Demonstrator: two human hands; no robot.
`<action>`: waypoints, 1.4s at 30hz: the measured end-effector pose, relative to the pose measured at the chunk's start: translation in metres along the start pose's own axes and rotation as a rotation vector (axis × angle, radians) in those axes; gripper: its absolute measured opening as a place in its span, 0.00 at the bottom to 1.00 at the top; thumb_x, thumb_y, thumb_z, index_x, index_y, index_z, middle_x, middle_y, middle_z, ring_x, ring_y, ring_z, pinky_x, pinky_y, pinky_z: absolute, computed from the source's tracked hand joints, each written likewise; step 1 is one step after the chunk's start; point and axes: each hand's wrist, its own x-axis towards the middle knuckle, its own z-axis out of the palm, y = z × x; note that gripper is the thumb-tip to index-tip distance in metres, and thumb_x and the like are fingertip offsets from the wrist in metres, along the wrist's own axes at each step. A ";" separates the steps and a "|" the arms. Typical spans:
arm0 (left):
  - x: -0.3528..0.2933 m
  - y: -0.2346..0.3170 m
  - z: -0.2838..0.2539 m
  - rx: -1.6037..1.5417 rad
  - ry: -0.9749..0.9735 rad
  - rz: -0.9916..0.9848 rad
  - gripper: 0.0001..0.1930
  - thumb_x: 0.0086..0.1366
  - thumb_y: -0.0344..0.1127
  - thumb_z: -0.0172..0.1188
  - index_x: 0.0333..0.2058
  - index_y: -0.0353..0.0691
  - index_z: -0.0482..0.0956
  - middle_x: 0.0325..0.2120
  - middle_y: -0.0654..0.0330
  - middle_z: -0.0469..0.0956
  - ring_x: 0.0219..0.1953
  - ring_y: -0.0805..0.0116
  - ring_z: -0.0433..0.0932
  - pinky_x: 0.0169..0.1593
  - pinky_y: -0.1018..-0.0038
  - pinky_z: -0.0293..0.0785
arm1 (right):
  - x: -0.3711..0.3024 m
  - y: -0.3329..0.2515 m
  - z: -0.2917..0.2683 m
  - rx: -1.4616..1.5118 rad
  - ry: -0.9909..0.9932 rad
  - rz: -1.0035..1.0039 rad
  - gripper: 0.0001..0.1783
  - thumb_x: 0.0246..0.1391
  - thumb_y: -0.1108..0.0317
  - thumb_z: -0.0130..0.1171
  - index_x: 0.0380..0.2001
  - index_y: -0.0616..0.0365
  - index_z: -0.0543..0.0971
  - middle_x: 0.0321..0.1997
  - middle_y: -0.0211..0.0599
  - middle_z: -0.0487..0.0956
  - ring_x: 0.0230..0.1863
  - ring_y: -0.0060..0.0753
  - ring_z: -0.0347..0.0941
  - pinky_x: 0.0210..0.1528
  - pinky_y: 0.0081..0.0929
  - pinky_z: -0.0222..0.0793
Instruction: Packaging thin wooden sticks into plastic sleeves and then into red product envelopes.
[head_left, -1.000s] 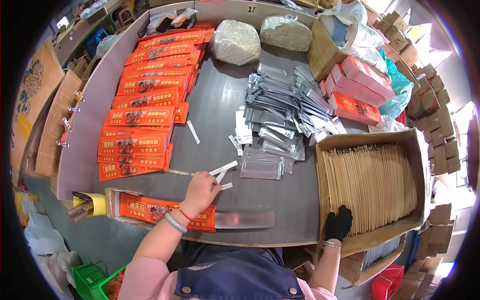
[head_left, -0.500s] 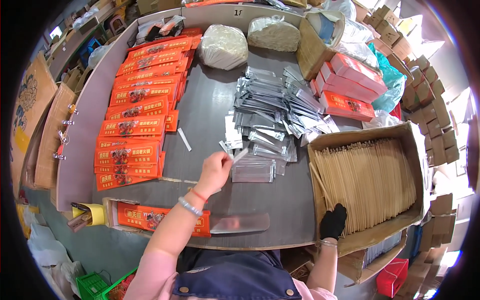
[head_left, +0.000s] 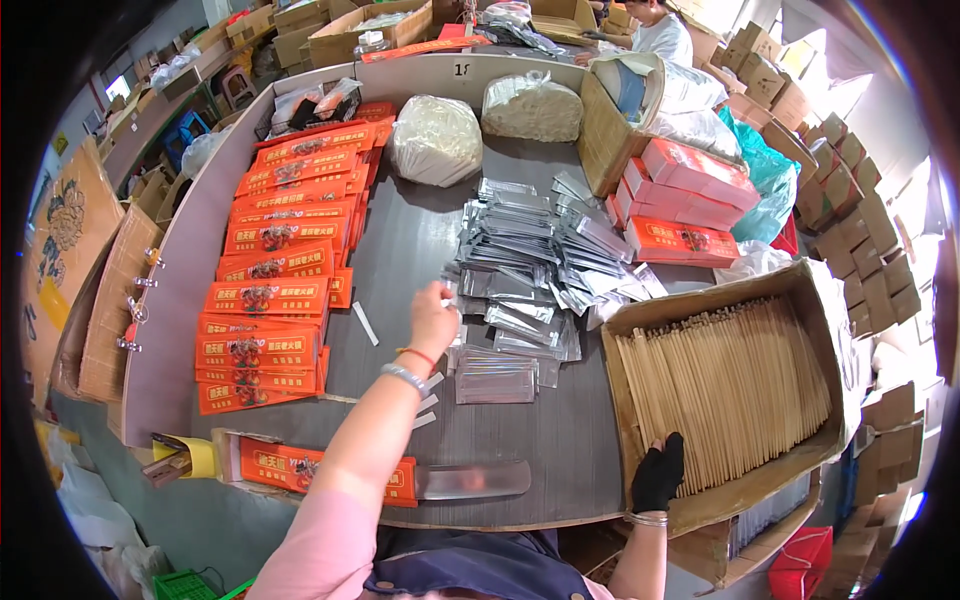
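Note:
My left hand (head_left: 435, 316) is over the table, fingers pinched together at the left edge of a heap of silvery flat packets (head_left: 510, 245); what the fingertips hold, if anything, is too small to tell. Beside its wrist, thin white strips (head_left: 426, 402) lie on the table, and another white strip (head_left: 365, 323) lies farther left. My right hand (head_left: 658, 474), in a black glove, has its fingers curled at the near left corner of a cardboard box (head_left: 735, 300). Packed rows of wooden chopsticks (head_left: 730, 385) fill that box. What the gloved fingers grip is hidden.
Overlapping stacks of orange-red printed sleeves (head_left: 265, 295) line the left side. A narrow tray (head_left: 228, 450) at the front edge holds more sleeves and a clear plastic piece (head_left: 472, 480). Wrapped bundles (head_left: 436, 140) and red boxes (head_left: 685, 240) stand behind. Another person (head_left: 662, 38) is beyond the partition.
My left hand has put down white strips beside its wrist and moved to the packet heap's left edge. My gloved hand stays at the box corner. The view has tipped upward.

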 end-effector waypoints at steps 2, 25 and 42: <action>-0.007 -0.009 -0.033 -0.022 0.083 0.151 0.15 0.51 0.24 0.64 0.38 0.39 0.73 0.30 0.53 0.78 0.36 0.57 0.80 0.40 0.66 0.76 | 0.003 0.009 0.009 0.046 0.126 -0.125 0.15 0.63 0.70 0.49 0.48 0.72 0.71 0.48 0.58 0.75 0.51 0.57 0.72 0.55 0.39 0.66; -0.159 0.031 -0.091 -0.198 -0.475 0.508 0.08 0.59 0.32 0.63 0.37 0.38 0.82 0.29 0.53 0.80 0.33 0.53 0.79 0.37 0.63 0.74 | -0.051 -0.048 0.048 0.729 -0.262 -0.152 0.10 0.67 0.65 0.46 0.42 0.59 0.74 0.31 0.31 0.75 0.30 0.21 0.68 0.32 0.23 0.66; -0.226 -0.005 -0.150 0.170 -0.498 0.421 0.36 0.40 0.44 0.77 0.50 0.41 0.76 0.48 0.58 0.73 0.52 0.52 0.68 0.56 0.58 0.65 | -0.064 -0.057 0.052 0.046 -0.583 -1.055 0.11 0.54 0.61 0.61 0.42 0.40 0.83 0.28 0.40 0.76 0.31 0.47 0.74 0.32 0.41 0.71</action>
